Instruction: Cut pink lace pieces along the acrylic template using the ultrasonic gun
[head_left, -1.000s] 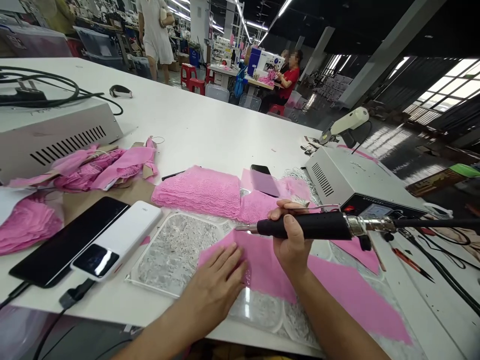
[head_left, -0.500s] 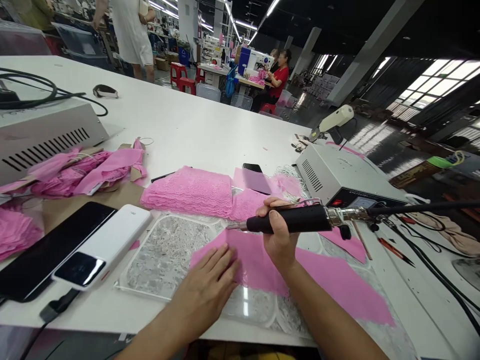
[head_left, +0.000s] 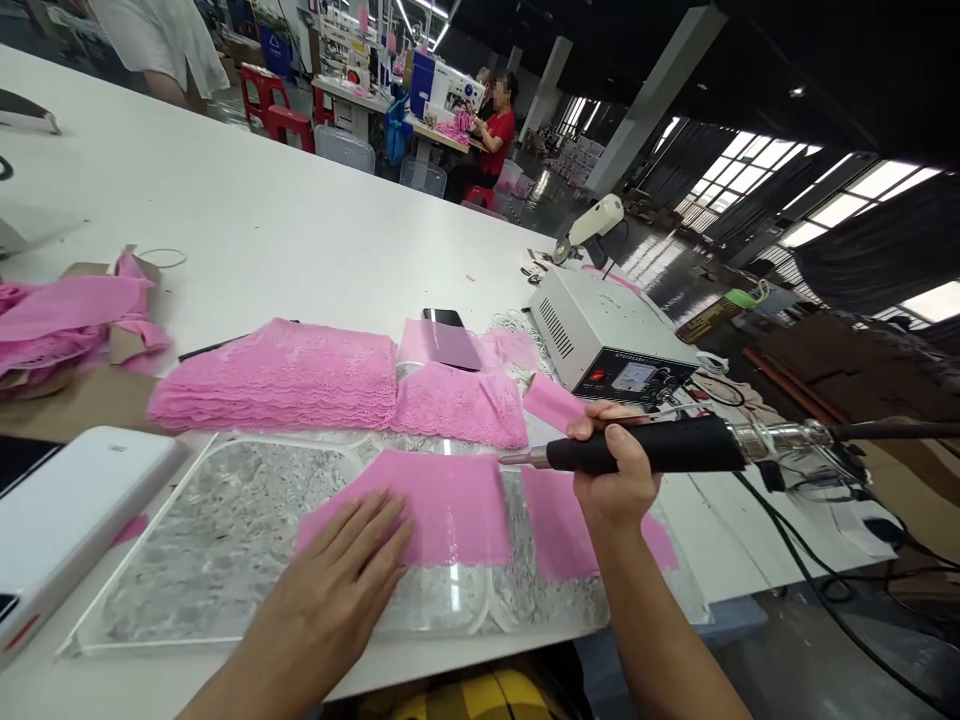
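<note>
My left hand (head_left: 330, 590) lies flat, fingers spread, on the left end of a pink lace strip (head_left: 442, 505) that rests on a clear plastic plate (head_left: 225, 540). My right hand (head_left: 615, 480) grips the black handle of a corded cutting tool (head_left: 652, 447), held level above the table with its metal tip pointing left. A second pink piece (head_left: 555, 515) lies to the right of the first, apart from it, partly behind my right wrist.
Stacks of cut pink lace (head_left: 285, 375) lie beyond the plate, with a phone (head_left: 450, 338) on them. A grey control box (head_left: 607, 335) stands at right, a white power bank (head_left: 67, 500) at left. People work at sewing tables far back.
The view has swung right and down. The pink strip now shows as two separate pieces with a gap between them. My right hand with the tool has moved right.
</note>
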